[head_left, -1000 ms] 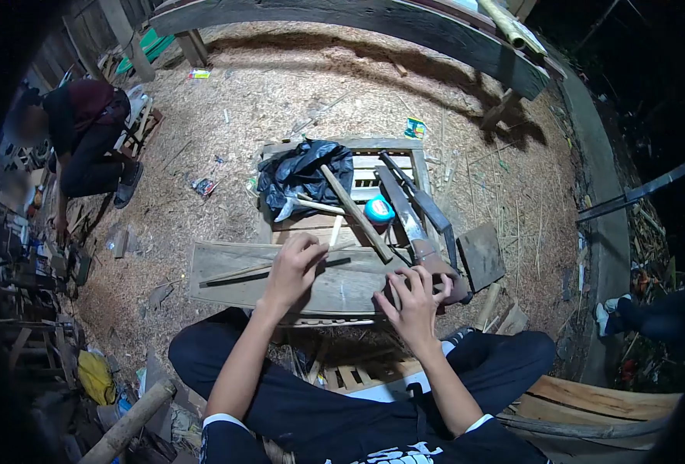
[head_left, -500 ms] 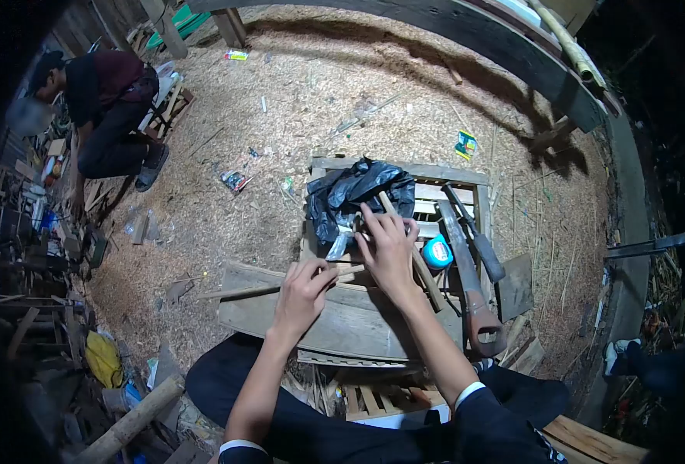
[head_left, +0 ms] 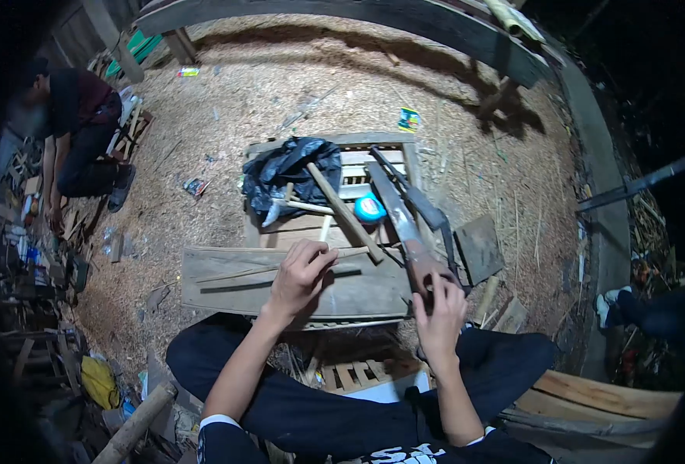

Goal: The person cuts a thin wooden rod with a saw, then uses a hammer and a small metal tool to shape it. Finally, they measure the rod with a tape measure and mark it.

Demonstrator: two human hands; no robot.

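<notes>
My left hand [head_left: 298, 282] is closed in a pinch on a thin wooden stick [head_left: 238, 274], which lies crosswise just above a wide grey board [head_left: 381, 298]. At the right end of the board, my right hand [head_left: 441, 321] has its fingers curled on the handle of a handsaw [head_left: 400, 209]. The saw's blade points away from me over the slatted wooden crate [head_left: 257, 232]. To the left of the blade are a blue tape measure [head_left: 370, 209] and a hammer-like tool with a long wooden handle [head_left: 346, 213].
A black plastic bag [head_left: 292, 174] lies on the crate's far left. Dark-handled tools [head_left: 424, 205] rest right of the saw. A person [head_left: 87, 131] crouches at the far left beside piled scrap. Wood shavings [head_left: 226, 116] cover the ground. A timber beam [head_left: 342, 15] crosses the back.
My right hand has left the middle of the crate and come back right to the saw handle. My left hand still holds the stick. The view has shifted right.
</notes>
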